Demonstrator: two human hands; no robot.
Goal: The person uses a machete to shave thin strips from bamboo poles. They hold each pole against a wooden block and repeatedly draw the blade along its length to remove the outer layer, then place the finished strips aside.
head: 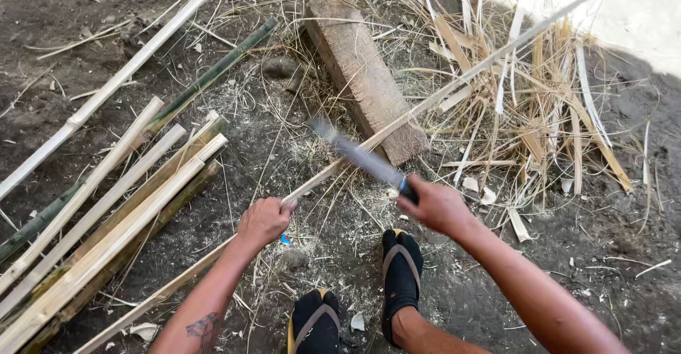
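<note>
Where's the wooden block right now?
In the head view the wooden block lies on the dirt at upper centre, beyond the knife blade in the right hand. The long bamboo strip held by the left hand crosses its near end.

Bamboo strip (454,84): pale, dry, smooth-skinned. Knife blade (358,157): dull grey metal, blurred. Wooden block (365,77): rough, weathered, fibrous grain. Split bamboo poles (106,212): matt tan, one green. Shavings (539,106): dry, straw-coloured, splintery. Ground (603,255): dark, coarse, dusty soil. Sandals (401,272): black, matt.
</note>
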